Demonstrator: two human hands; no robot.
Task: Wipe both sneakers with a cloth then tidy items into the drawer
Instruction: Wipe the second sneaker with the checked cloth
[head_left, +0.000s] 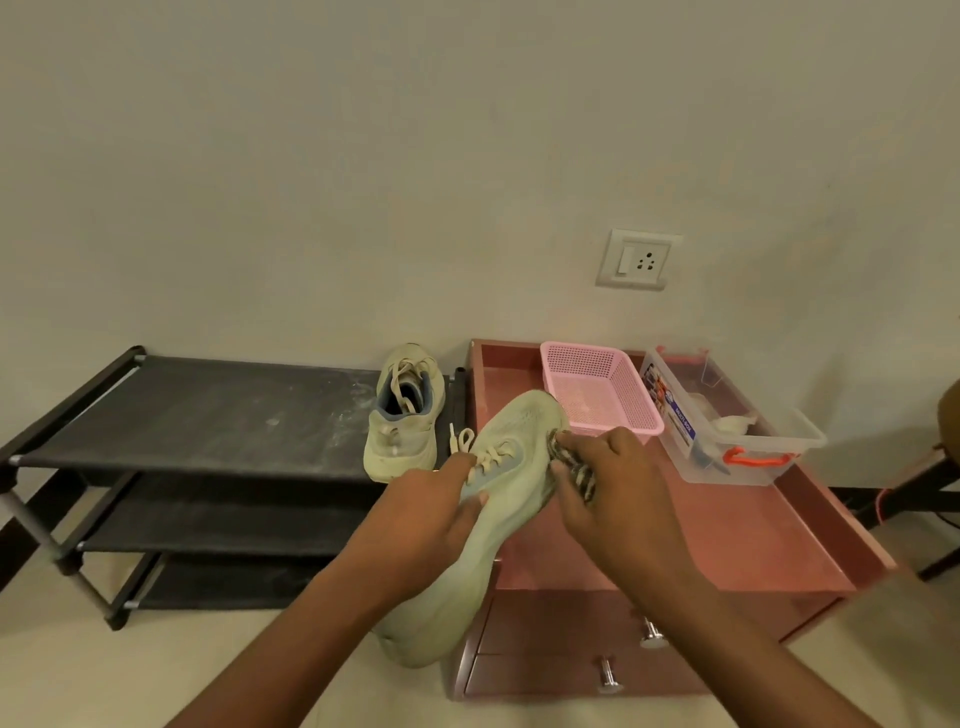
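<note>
My left hand (431, 525) grips a pale green sneaker (498, 499) at its collar, holding it in the air with the toe pointing away over the pink chest. Against the sneaker's right side my right hand (618, 493) presses a dark striped cloth (574, 465). The second pale green sneaker (402, 415) stands on the top shelf of the black shoe rack (208, 410), toe toward the wall. Below the held sneaker are the chest's shut drawers (550, 670) with metal knobs.
On the pink chest top (727, 530) stand a pink mesh basket (597, 389) and a clear plastic box (727, 426) with orange latches. A wall socket (639, 260) sits above. A dark chair leg (935, 499) shows at the right edge.
</note>
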